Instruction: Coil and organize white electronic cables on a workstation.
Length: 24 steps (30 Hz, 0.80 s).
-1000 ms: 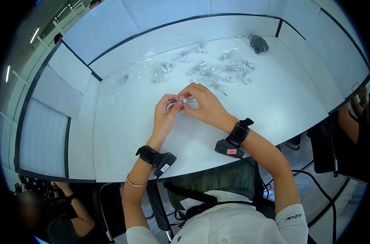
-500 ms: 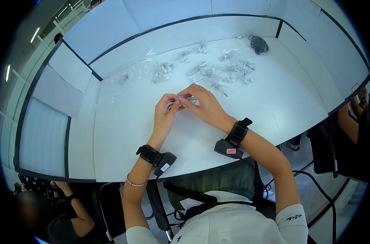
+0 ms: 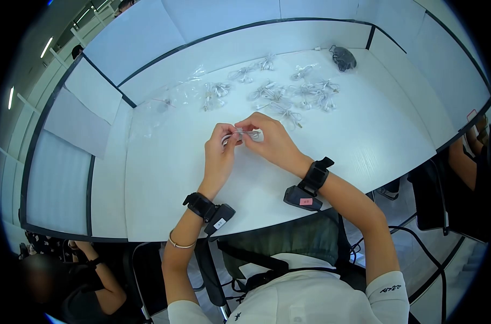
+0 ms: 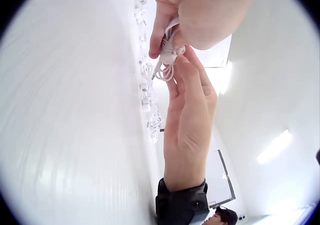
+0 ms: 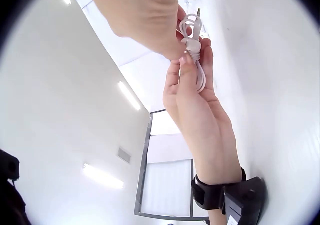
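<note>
A small coiled white cable (image 5: 201, 77) is held between both hands above the table. Its middle is bound by a white wrap (image 5: 193, 46), and a metal jack plug (image 5: 198, 12) shows beyond the upper loops in the right wrist view. The left hand (image 3: 218, 151) grips one end of the coil, fingers curled around it. From the other side, the right hand (image 3: 278, 141) pinches at the bound middle with thumb and fingertips. Loops (image 4: 164, 72) stick out beside the fingers in the left wrist view. The fingers partly hide the wrap.
Several bundled white cables (image 3: 272, 94) lie behind the hands on the white table (image 3: 364, 146). Clear plastic bags (image 3: 159, 105) lie at the back left. A dark grey pouch (image 3: 342, 58) sits at the back right. Low partition walls (image 3: 245, 43) enclose the table's back and sides.
Both hands stay in nearly the same place. The right fingers have shifted slightly at the coil's bound middle, and its loops now stick out more plainly beneath the right hand.
</note>
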Each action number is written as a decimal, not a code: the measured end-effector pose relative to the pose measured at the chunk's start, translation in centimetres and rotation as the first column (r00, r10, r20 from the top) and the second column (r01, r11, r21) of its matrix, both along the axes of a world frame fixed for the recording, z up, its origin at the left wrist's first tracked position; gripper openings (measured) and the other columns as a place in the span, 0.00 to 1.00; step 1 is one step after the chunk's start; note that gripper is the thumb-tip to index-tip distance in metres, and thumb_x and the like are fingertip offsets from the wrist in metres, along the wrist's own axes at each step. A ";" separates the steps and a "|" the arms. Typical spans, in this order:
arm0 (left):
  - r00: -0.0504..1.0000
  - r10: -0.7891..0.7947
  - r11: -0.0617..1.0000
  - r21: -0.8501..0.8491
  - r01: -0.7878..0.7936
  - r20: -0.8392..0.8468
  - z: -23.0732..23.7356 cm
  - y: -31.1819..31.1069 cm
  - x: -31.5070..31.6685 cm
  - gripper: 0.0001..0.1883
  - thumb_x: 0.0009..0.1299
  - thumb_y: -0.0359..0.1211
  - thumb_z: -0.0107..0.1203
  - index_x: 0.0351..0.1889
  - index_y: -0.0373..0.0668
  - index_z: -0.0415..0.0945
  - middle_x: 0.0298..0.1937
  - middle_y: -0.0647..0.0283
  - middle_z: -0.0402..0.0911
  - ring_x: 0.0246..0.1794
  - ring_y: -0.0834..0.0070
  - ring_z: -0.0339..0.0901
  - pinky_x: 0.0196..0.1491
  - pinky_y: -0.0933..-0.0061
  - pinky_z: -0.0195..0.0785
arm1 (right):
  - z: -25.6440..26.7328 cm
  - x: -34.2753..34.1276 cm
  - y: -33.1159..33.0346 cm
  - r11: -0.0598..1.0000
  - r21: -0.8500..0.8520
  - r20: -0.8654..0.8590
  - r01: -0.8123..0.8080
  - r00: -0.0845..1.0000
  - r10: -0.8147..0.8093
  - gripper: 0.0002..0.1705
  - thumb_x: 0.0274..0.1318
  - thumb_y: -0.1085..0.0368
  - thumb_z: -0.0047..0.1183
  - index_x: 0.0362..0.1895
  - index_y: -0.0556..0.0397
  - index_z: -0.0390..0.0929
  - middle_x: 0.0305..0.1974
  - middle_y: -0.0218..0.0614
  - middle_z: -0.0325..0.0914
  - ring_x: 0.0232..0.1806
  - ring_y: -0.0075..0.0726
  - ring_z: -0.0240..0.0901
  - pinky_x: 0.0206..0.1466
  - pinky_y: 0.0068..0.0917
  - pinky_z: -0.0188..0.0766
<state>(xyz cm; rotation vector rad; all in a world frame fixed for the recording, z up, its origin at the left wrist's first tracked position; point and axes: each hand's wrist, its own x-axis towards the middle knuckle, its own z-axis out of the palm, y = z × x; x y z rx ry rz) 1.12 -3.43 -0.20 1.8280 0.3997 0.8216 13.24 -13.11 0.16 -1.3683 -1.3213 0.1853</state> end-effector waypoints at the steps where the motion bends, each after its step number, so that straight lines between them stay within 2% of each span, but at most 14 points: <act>1: 1.000 0.003 1.000 0.014 -0.003 0.006 0.0 0.0 0.0 0.03 0.70 0.23 0.44 0.40 0.33 0.67 0.36 0.58 0.76 0.37 0.76 0.76 0.45 0.73 0.74 | 0.0 0.0 0.0 1.000 0.005 0.006 0.007 1.000 -0.007 0.10 0.48 0.70 0.53 0.38 0.57 0.77 0.34 0.39 0.75 0.38 0.39 0.74 0.41 0.31 0.71; 4: 1.000 0.025 0.998 0.058 -0.024 -0.018 -0.2 0.1 0.0 0.03 0.70 0.23 0.43 0.39 0.33 0.66 0.34 0.57 0.77 0.35 0.74 0.78 0.42 0.74 0.73 | 0.1 -0.1 -0.2 0.999 -0.044 0.020 0.020 1.000 -0.019 0.12 0.49 0.72 0.53 0.41 0.58 0.78 0.35 0.39 0.75 0.37 0.36 0.74 0.43 0.28 0.71; 10: 0.998 0.007 0.985 0.172 0.005 -0.070 0.5 -0.2 -0.2 0.02 0.70 0.22 0.43 0.39 0.34 0.65 0.34 0.55 0.78 0.34 0.72 0.78 0.40 0.73 0.72 | 0.1 -0.5 -0.2 0.997 -0.052 0.000 0.053 0.999 -0.053 0.11 0.47 0.71 0.54 0.38 0.57 0.77 0.34 0.39 0.75 0.35 0.36 0.74 0.42 0.28 0.71; 16: 0.998 -0.018 0.986 0.166 0.028 -0.060 0.4 -0.1 -0.1 0.02 0.70 0.23 0.44 0.38 0.34 0.66 0.33 0.56 0.78 0.33 0.72 0.78 0.39 0.74 0.72 | 0.0 -0.5 -0.1 0.994 -0.052 0.007 0.092 0.996 -0.092 0.10 0.47 0.71 0.55 0.38 0.57 0.77 0.33 0.39 0.76 0.35 0.36 0.75 0.42 0.28 0.71; 22: 0.999 -0.042 0.998 0.043 0.043 -0.022 0.0 0.0 0.0 0.04 0.70 0.25 0.45 0.39 0.34 0.67 0.34 0.59 0.77 0.33 0.77 0.76 0.40 0.75 0.72 | -0.1 0.3 -0.2 0.999 -0.041 -0.147 0.006 0.989 -0.012 0.11 0.52 0.72 0.53 0.41 0.57 0.80 0.36 0.40 0.80 0.35 0.32 0.77 0.44 0.26 0.72; 23: 0.999 -0.038 0.998 0.041 0.039 -0.022 -0.1 0.1 0.0 0.04 0.70 0.25 0.45 0.39 0.34 0.68 0.34 0.59 0.77 0.33 0.77 0.76 0.39 0.75 0.72 | -0.2 0.2 -0.1 0.999 0.021 -0.126 0.034 0.992 -0.031 0.08 0.52 0.72 0.52 0.38 0.58 0.80 0.34 0.41 0.80 0.31 0.38 0.78 0.40 0.27 0.74; 24: 0.999 -0.034 0.999 0.039 0.035 -0.022 -0.3 0.2 0.0 0.04 0.70 0.25 0.46 0.38 0.33 0.68 0.34 0.59 0.77 0.33 0.77 0.75 0.39 0.75 0.72 | -0.2 0.1 0.0 0.999 0.019 -0.130 0.041 0.991 -0.038 0.08 0.52 0.72 0.53 0.38 0.58 0.79 0.33 0.41 0.80 0.31 0.38 0.78 0.40 0.27 0.74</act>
